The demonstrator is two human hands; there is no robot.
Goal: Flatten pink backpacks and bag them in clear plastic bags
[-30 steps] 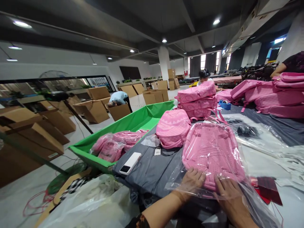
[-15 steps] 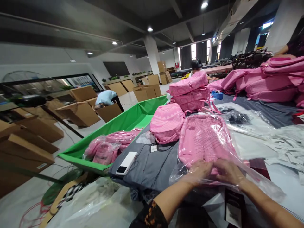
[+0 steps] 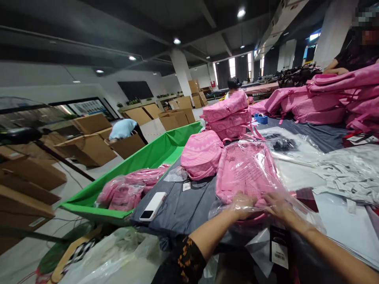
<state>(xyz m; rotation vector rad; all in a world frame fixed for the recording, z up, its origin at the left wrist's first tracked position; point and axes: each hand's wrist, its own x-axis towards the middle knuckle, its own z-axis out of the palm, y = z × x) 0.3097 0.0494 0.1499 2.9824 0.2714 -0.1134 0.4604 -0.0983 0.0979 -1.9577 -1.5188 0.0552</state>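
The big table with a dark gray cloth [image 3: 189,213] filled most of the space in front of the person. Along its left side was a long green bin [image 3: 177,148], with some pink bags [image 3: 127,193] in shiny plastic lying inside. Far over on the right of the table was a big heap of pink bags [image 3: 319,106]. Nearer the middle, a few more pink bags made a stack [image 3: 227,114]. The pink backpack [image 3: 248,171] lay flat in clear plastic [image 3: 274,167] at the near edge of the table, right in front of the person. A smaller, rounded pink bag [image 3: 202,154] sat just beside it, on its left. Both hands were at the near end of the backpack, close together. The left hand [image 3: 243,206] and the right hand [image 3: 276,206] had bent fingers, but you could not tell if they were pinching the plastic or just pressing on it. A white gadget [image 3: 153,206] lay near the table's left corner. The smallest thing was a little white tag [image 3: 186,186] near the rounded bag.
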